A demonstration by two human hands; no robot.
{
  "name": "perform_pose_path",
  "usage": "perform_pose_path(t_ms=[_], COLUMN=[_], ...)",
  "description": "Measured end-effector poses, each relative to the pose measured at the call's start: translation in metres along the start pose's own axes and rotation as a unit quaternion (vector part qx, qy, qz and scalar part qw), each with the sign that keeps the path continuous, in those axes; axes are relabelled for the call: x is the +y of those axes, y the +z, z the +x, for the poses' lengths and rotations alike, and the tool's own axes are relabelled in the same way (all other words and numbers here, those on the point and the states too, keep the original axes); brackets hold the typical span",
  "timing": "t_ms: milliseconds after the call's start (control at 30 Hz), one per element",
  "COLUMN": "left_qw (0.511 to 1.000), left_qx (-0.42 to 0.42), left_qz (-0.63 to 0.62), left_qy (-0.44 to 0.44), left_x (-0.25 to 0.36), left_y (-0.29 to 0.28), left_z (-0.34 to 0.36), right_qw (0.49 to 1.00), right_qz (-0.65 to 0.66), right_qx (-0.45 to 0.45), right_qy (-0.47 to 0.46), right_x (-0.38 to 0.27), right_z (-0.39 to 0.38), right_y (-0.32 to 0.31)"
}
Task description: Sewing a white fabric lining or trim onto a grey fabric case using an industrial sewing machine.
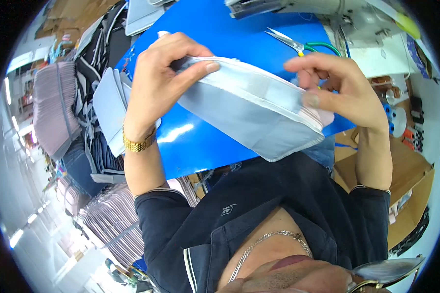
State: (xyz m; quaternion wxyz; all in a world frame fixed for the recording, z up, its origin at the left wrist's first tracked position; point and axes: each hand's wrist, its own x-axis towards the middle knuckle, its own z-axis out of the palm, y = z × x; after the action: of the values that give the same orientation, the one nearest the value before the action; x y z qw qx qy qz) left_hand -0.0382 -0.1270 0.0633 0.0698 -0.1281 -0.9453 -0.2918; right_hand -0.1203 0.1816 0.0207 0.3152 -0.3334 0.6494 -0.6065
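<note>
A light grey fabric pouch [249, 115] with pale seamed edges is held up slantwise in front of my chest. My left hand [173, 68] is closed on its upper left end, thumb on the near side and fingers behind. At the other end my right hand [330, 83] has its thumb against the pouch's edge. The fingers of that hand are curled and slightly blurred, and partly hide the pouch's pinkish end. Green-handled scissors [296, 45] lie with open blades just beyond the right hand.
Under the pouch spreads a blue work surface [205, 146]. A metal machine part [254, 7] stands at its far edge. Grey fabric panels [110, 105] lie at left, near bundled pinkish stacks [56, 107]. A cardboard box [408, 171] and thread spools [396, 119] are at right.
</note>
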Motion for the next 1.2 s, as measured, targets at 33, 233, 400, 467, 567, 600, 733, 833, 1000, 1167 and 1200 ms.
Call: perform_pose_path(t_ms=[33,233,400,467,567,600,733,833,1000,1167,1200], left_qw=[1.0,0.999,0.997,0.995,0.994,0.994,0.998,0.998,0.987,0.984,0.984], left_qx=[-0.002,-0.024,-0.059,-0.077,-0.092,-0.088,-0.059,-0.037,-0.022,-0.005,-0.013], left_qz=[0.002,0.011,0.012,0.011,0.002,-0.009,0.019,-0.043,-0.156,-0.172,-0.17], left_qy=[0.004,0.023,0.046,0.056,0.063,0.061,0.032,-0.028,-0.028,-0.042,-0.05], left_x=[0.001,0.001,-0.016,-0.023,-0.034,-0.037,-0.046,-0.052,-0.056,-0.062,-0.066], left_y=[0.001,0.001,-0.002,-0.004,-0.006,-0.006,-0.007,-0.004,-0.001,0.005,0.005], left_z=[0.002,0.015,0.03,0.035,0.044,0.048,0.061,0.076,0.088,0.088,0.092], right_qw=[1.0,0.999,0.999,0.999,1.0,0.999,0.997,0.997,0.996,0.995,0.995], right_qz=[-0.022,-0.026,-0.024,-0.004,0.011,0.027,0.078,0.07,0.067,0.078,0.084], right_qx=[0.003,-0.022,-0.015,-0.02,-0.013,-0.015,-0.003,0.023,0.056,0.055,0.058], right_qy=[0.006,0.013,0.027,0.026,0.026,0.006,0.023,0.016,0.019,0.022,0.018], right_x=[0.0,0.0,0.004,0.007,0.012,0.013,0.017,0.021,0.024,0.026,0.027], right_z=[0.01,0.051,0.061,0.063,0.068,0.07,0.087,0.096,0.097,0.098,0.099], right_y=[0.003,0.023,0.022,0.019,0.014,0.013,0.008,0.004,0.002,-0.002,-0.002])
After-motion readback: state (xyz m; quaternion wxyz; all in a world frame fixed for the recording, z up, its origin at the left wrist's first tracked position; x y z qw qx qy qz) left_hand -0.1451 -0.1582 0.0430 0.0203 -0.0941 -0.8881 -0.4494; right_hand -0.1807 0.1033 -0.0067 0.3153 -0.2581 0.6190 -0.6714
